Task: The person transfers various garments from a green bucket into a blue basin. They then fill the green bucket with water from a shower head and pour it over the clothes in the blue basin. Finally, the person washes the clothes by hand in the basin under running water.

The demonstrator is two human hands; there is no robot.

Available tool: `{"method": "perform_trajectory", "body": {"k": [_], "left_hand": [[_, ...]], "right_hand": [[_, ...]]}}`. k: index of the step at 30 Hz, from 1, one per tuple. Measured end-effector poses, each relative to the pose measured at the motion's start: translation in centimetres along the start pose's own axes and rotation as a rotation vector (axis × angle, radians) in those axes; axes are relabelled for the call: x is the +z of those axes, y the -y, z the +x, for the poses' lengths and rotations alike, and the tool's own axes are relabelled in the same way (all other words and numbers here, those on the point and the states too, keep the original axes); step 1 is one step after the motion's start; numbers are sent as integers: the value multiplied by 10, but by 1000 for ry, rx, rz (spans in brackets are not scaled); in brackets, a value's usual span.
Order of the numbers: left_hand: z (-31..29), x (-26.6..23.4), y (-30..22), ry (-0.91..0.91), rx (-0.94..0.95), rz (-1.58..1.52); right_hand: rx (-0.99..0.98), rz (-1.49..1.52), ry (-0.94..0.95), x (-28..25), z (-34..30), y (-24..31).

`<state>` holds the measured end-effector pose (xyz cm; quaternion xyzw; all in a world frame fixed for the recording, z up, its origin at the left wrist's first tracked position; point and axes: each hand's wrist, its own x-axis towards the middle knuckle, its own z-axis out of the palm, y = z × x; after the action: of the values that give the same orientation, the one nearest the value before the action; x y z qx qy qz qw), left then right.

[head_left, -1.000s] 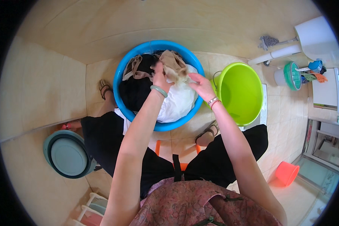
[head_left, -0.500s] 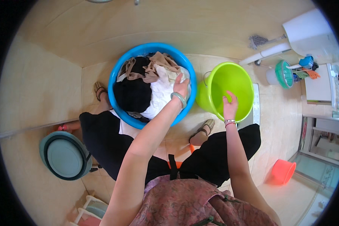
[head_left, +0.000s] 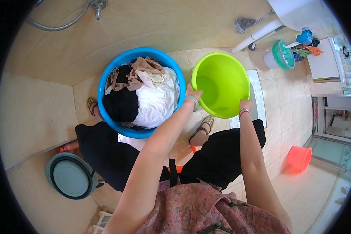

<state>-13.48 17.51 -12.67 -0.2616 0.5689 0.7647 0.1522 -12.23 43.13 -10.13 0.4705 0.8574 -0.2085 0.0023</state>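
A green basin (head_left: 222,84) is gripped at its rim by the left hand (head_left: 192,93) and right hand (head_left: 245,104) (fingers closed); a blue laundry tub (head_left: 140,91) lies beside the left hand.

A home bathroom used for laundry: beige tiled floor (head_left: 292,117), shower hose (head_left: 54,24) on the wall, white sink pedestal (head_left: 257,35), plastic basins, blue one (head_left: 105,82) heaped with clothes.
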Motion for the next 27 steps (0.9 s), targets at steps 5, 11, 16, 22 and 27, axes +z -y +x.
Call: {"method": "perform_trajectory", "body": {"k": [5,11,16,22,27], "left_hand": [[-7,-8,-25,-67,-21,141],[-28,-58,-45,150,-230,-208],[-54,-47,-72,309,-134,-186],[-92,14,-123,313,-125,-86],[-94,67,-103,371,-249,-160]], "right_hand": [[18,374,33,-2,22,-25],[-229,897,147,-85,-50,56],[-521,857,117,-150,-65,92],[-459,977,-75,-205,-46,93],[-422,980,-129,-221,-39,74]]}}
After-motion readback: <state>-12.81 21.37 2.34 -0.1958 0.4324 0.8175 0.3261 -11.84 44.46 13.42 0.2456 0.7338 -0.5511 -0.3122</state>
